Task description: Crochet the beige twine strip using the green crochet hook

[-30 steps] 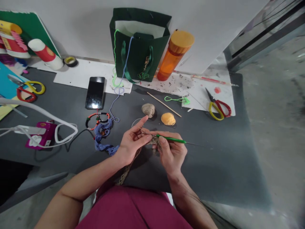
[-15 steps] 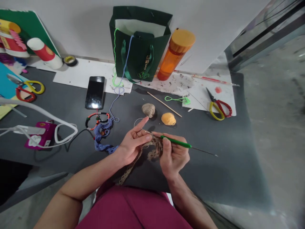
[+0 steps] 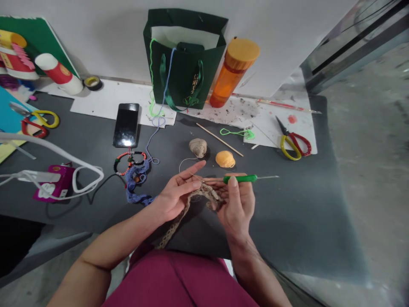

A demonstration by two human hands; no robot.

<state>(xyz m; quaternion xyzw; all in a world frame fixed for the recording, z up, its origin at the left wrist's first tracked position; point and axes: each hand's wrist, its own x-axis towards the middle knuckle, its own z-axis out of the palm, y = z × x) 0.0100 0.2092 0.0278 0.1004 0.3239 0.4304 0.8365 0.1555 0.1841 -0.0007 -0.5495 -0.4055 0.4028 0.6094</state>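
Hook (image 3: 241, 179): green-handled, metal at both ends, nearly level. Right hand (image 3: 238, 204): pinching the green handle, thumb on top, fingers underneath; rear metal end jutting free over the grey table (image 3: 303, 221). Left hand (image 3: 177, 196): thumb and fingers pressed together on the strip (image 3: 170, 233), index finger extended toward the balls. Strip: tan, openwork, arched between both hands; one end curled beside the right fingers, the other trailing down toward the near table edge. Contact of hook tip with stitches: too small to tell.

Supply: tan ball (image 3: 198, 148), just beyond the left index finger, yarn (image 3: 188, 159) curving back to the left hand. Alongside: yellow ball (image 3: 225, 159); wooden stick (image 3: 219, 139) behind both.

Hazards, by judgement: loss of a stitch off the tip, from slack yarn or a loosened left pinch; splitting of the yarn, from a badly angled hook; rolling of the tan ball into the yellow one, from a hard tug; tangling of the curled end, from crowding under the right fingers.
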